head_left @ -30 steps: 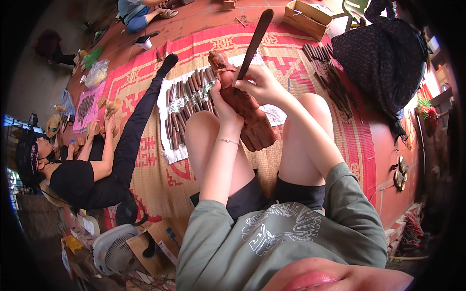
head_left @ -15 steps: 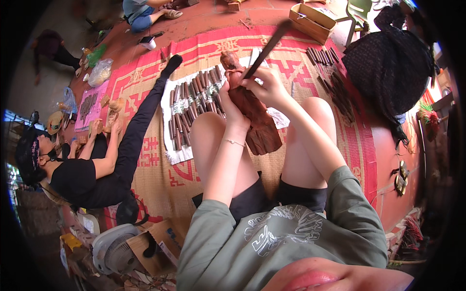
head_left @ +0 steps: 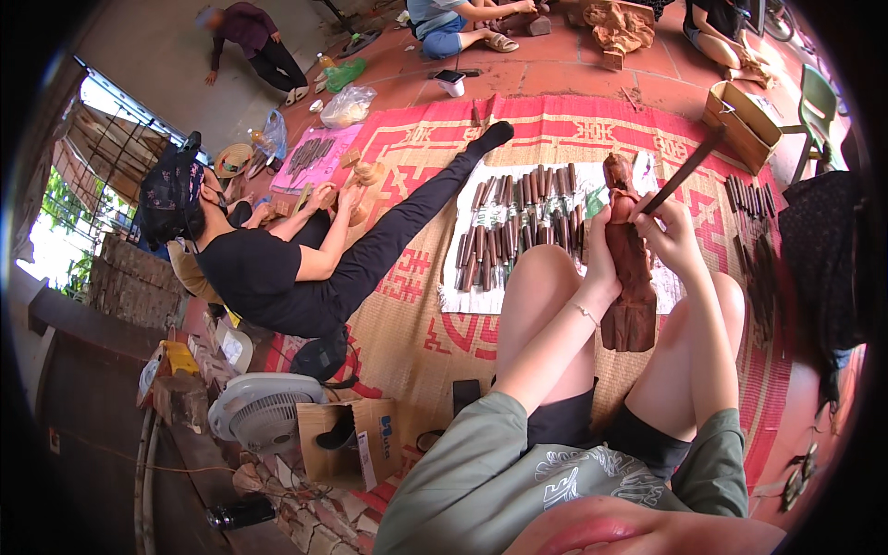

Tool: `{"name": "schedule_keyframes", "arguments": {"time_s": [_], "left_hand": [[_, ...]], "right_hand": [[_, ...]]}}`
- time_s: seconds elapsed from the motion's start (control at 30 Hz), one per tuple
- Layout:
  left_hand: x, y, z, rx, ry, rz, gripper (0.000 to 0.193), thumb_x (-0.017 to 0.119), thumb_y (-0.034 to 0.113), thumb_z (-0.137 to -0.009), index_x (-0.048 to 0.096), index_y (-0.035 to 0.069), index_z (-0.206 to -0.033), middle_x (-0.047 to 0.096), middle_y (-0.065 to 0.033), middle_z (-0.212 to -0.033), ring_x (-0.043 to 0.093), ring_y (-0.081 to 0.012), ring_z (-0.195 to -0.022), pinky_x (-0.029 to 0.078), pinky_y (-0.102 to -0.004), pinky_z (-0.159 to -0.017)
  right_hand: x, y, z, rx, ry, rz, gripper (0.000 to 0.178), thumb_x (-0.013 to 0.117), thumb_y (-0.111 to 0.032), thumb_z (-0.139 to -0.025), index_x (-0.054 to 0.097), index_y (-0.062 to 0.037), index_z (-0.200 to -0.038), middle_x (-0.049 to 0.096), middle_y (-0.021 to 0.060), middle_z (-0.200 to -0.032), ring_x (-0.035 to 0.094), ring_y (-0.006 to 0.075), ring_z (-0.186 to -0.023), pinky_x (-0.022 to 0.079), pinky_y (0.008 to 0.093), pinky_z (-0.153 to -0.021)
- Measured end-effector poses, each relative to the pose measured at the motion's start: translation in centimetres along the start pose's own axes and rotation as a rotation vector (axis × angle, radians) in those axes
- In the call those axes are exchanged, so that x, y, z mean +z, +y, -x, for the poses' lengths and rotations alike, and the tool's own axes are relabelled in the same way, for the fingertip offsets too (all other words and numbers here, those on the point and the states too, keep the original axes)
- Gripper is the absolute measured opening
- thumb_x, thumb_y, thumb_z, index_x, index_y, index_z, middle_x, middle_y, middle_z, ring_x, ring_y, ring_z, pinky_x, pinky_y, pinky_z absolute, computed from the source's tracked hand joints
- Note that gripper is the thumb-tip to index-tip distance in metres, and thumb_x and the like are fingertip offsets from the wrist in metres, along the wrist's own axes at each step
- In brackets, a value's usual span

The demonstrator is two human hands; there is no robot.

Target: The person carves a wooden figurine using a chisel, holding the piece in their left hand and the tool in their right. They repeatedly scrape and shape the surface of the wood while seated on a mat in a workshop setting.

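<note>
Carved wooden figure (head_left: pixel 633 264): above the patterned mat (head_left: pixel 393 319); your left hand (head_left: pixel 604 252) grips it. Long dark tool (head_left: pixel 687 169): your right hand (head_left: pixel 673 240) grips it beside the figure's upper part. Brown-handled tools (head_left: pixel 511 236): on white cloth (head_left: pixel 472 302).

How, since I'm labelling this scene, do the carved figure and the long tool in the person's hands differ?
Shape: the carved figure is thick and contoured; the long tool is slim and straight.
Colour: the carved figure is reddish brown, the long tool darker.
Hold: the left hand holds the carved figure, the right hand the long tool.
Shared: both are brownish.
</note>
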State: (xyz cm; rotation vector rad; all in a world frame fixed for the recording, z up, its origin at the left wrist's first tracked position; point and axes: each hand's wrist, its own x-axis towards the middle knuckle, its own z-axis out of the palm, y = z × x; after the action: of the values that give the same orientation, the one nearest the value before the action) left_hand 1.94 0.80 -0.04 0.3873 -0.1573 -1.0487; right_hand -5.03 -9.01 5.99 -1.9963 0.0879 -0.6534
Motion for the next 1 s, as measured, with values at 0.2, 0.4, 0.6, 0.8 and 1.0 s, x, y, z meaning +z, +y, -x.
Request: {"name": "schedule_keyframes", "arguments": {"time_s": [0.2,0.4,0.6,0.8,1.0], "left_hand": [[0.3,-0.3,-0.5,0.011,0.095,-0.047,0.052,0.037,0.052,-0.086,0.056,0.007,-0.103,0.06,-0.0068,-0.077,0.059,-0.0188,-0.065,0.049,-0.0316,-0.061],[0.7,-0.5,-0.5,0.033,0.092,-0.063,0.058,0.033,0.055,-0.086,0.056,0.005,-0.104,0.061,-0.0091,-0.074,0.061,-0.0208,-0.061,0.051,-0.0322,-0.056],[0.3,-0.3,-0.2,-0.015,0.074,-0.039,0.049,0.039,0.051,-0.087,0.055,0.008,-0.106,0.06,-0.006,-0.09,0.06,-0.0151,-0.077,0.05,-0.0281,-0.067],[1.7,0.1,0.0,0.09,0.177,-0.124,0.052,0.033,0.05,-0.089,0.054,0.006,-0.108,0.061,-0.0073,-0.09,0.061,-0.0167,-0.078,0.051,-0.0306,-0.065],[-0.5,-0.3,-0.6,-0.05,0.019,-0.062,0.056,0.033,0.052,-0.088,0.054,0.004,-0.107,0.061,-0.0093,-0.089,0.063,-0.0188,-0.073,0.052,-0.0313,-0.061]], "right_hand": [[0.7,0.1,0.1,-0.133,0.144,0.106,0.007,0.062,0.0,-0.078,0.06,0.002,-0.084,0.061,0.0117,-0.074,0.059,0.0207,-0.068,0.046,0.0307,-0.063],[-0.5,0.8,0.1,-0.088,-0.014,0.009,0.005,0.061,0.001,-0.077,0.061,0.002,-0.082,0.06,0.0102,-0.071,0.058,0.0202,-0.065,0.046,0.03,-0.062],[0.3,0.0,0.0,-0.16,0.15,0.126,0.006,0.059,0.006,-0.075,0.06,0.0023,-0.08,0.06,0.0115,-0.07,0.06,0.0212,-0.067,0.046,0.0305,-0.062],[-0.1,-0.1,0.2,-0.206,-0.07,0.136,0.005,0.061,0.003,-0.076,0.061,0.0025,-0.081,0.062,0.0119,-0.073,0.061,0.0224,-0.067,0.046,0.0307,-0.061],[-0.4,-0.3,0.0,-0.093,0.085,0.077,0.004,0.06,0.002,-0.077,0.06,0.0031,-0.081,0.062,0.0114,-0.073,0.06,0.0206,-0.064,0.046,0.0307,-0.061]]}}
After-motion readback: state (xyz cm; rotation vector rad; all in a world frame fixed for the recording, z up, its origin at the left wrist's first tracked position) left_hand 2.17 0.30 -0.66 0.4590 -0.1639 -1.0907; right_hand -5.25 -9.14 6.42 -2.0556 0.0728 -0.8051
